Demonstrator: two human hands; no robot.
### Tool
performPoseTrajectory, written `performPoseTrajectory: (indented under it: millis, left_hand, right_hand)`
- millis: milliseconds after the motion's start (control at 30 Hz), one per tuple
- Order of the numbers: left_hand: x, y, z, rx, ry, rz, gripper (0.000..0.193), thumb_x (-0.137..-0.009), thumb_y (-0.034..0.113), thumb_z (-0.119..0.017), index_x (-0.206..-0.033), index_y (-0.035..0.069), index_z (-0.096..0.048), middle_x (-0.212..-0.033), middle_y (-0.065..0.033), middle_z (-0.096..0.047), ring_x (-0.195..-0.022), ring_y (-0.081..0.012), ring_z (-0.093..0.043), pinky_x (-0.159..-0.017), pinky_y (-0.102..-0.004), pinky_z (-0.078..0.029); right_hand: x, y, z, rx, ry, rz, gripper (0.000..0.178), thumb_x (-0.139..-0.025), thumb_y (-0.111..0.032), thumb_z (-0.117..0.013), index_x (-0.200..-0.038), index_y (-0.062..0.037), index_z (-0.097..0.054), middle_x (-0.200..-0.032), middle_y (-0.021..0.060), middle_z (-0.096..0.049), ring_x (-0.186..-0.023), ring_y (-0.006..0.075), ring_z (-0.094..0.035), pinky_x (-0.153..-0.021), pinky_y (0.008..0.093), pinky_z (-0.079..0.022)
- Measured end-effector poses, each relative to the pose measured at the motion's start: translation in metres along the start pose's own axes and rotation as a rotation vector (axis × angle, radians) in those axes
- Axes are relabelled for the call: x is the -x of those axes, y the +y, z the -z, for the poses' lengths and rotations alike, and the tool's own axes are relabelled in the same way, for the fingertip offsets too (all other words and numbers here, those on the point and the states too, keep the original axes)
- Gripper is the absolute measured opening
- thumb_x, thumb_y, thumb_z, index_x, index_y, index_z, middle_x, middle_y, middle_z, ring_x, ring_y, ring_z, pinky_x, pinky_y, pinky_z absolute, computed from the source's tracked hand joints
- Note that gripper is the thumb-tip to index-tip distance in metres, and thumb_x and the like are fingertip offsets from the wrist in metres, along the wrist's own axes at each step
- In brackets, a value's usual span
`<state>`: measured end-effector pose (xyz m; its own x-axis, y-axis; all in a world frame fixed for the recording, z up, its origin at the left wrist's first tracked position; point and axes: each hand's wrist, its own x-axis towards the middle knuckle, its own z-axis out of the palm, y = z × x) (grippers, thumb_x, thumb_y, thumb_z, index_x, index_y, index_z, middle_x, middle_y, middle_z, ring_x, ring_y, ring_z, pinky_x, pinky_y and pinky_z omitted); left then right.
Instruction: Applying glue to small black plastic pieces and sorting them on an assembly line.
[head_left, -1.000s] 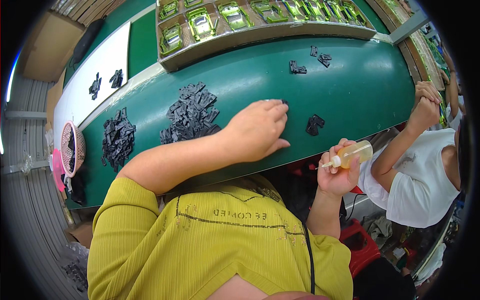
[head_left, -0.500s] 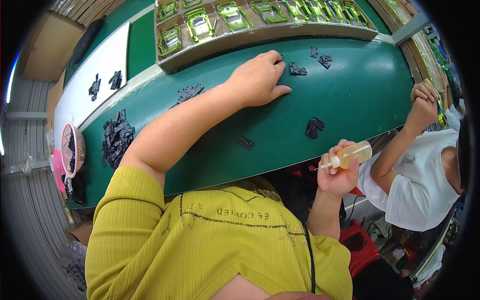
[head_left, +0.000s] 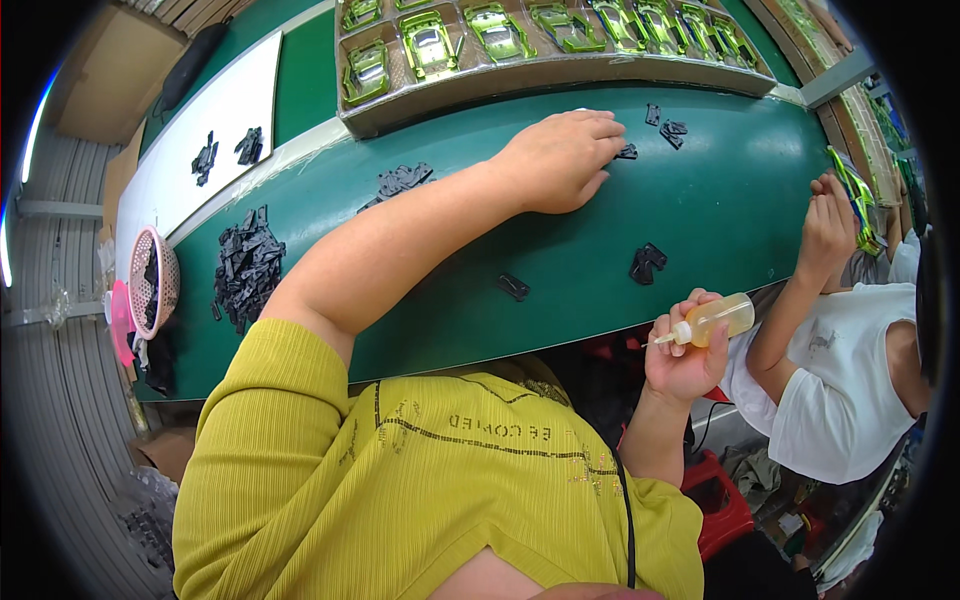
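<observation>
My left hand reaches far across the green table with its fingers stretched out and its thumb apart. Its fingertips lie over a small group of black plastic parts, mostly covered by the hand; whether they grip any part is hidden. My right hand is wrapped round a clear squeeze bottle of yellowish liquid at the table's near edge. The bottle is tilted on its side, its thin needle tip pointing left. Nearby on the table lie another group of black parts and a single black part.
A cardboard tray of green toy-car bodies stands at the back. At left are a large heap of black parts, a pink basket and a white board. A co-worker in a white shirt sits at right, hands raised.
My left hand has moved right, onto the black parts that were beside it. My right hand still holds the bottle. The whole view has shifted slightly, and the co-worker's hands have moved.
</observation>
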<state>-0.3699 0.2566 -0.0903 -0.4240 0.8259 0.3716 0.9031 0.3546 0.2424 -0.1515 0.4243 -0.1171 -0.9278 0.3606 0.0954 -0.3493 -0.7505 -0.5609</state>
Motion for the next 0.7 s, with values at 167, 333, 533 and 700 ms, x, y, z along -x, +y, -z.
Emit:
performPoseTrajectory:
  millis: [167,333,533,700]
  left_hand:
    - [-0.017,-0.006,0.001,-0.010,-0.056,0.037,0.024,-0.081,0.006,-0.055,-0.103,0.002,-0.064,-0.111,-0.0141,-0.060,-0.113,-0.0318,-0.050,-0.097,-0.0394,-0.042]
    - [-0.015,-0.003,0.001,-0.067,-0.088,0.076,0.012,-0.079,0.007,-0.058,-0.085,0.003,-0.067,-0.094,-0.0120,-0.062,-0.097,-0.0308,-0.055,-0.087,-0.0410,-0.045]
    - [-0.007,-0.005,-0.007,-0.039,0.057,0.114,0.012,-0.077,0.017,-0.064,-0.079,0.005,-0.065,-0.082,-0.0100,-0.061,-0.087,-0.0303,-0.056,-0.078,-0.0409,-0.046]
    - [-0.006,-0.011,-0.009,-0.229,0.168,0.198,0.013,-0.076,0.019,-0.066,-0.078,0.007,-0.064,-0.079,-0.0102,-0.060,-0.085,-0.0304,-0.056,-0.074,-0.0408,-0.046]
  right_hand:
    - [-0.001,0.000,0.000,0.013,0.005,-0.008,0.033,-0.091,-0.028,-0.054,-0.107,0.0001,-0.051,-0.095,0.0080,-0.053,-0.051,0.0083,-0.042,-0.045,0.0212,-0.036]
    - [0.000,0.000,0.000,0.013,0.021,0.001,0.033,-0.091,-0.029,-0.054,-0.107,0.0002,-0.051,-0.094,0.0078,-0.053,-0.051,0.0082,-0.042,-0.045,0.0213,-0.037]
    - [0.002,0.001,0.001,0.020,0.034,0.007,0.033,-0.091,-0.028,-0.054,-0.107,0.0011,-0.051,-0.094,0.0086,-0.052,-0.051,0.0084,-0.042,-0.045,0.0216,-0.036]
    - [0.002,0.000,0.000,-0.037,-0.022,-0.024,0.032,-0.091,-0.025,-0.054,-0.109,0.0014,-0.050,-0.096,0.0109,-0.053,-0.057,0.0134,-0.046,-0.048,0.0249,-0.036]
